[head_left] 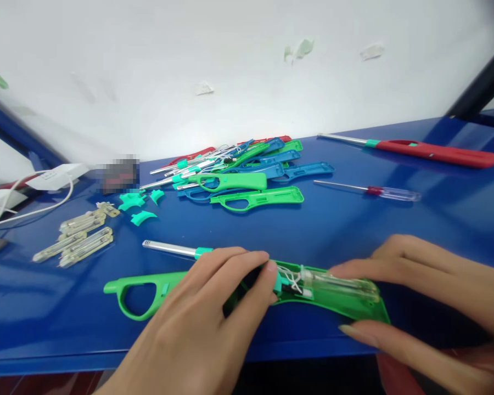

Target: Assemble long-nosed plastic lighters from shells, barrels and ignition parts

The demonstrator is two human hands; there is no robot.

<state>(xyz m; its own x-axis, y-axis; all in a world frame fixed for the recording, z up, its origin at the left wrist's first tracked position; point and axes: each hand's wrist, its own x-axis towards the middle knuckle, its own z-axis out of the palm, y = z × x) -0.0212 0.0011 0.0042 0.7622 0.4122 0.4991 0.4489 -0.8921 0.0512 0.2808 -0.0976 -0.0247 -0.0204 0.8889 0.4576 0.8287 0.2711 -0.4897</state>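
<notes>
A green lighter shell [333, 308] lies open near the table's front edge, its silver tube [168, 248] pointing left. White wires and a clear fuel tank [341, 285] sit inside it. My left hand [218, 307] presses on the shell's middle, fingers bent and drawn together over the trigger area; part of the shell is hidden beneath them. With thumb and fingers apart, my right hand [428, 296] rests at the handle end, a fingertip touching the tank. Another green shell half [162, 291] with a loop lies under and left of my left hand.
Behind is a pile of blue, green and red shells [251, 170]. Clear tanks [82, 241] and turquoise triggers [142, 218] lie left, near a white cable [45, 211]. At right are a screwdriver [395, 194] and a red lighter [444, 154]. A white wall [230, 55] stands behind.
</notes>
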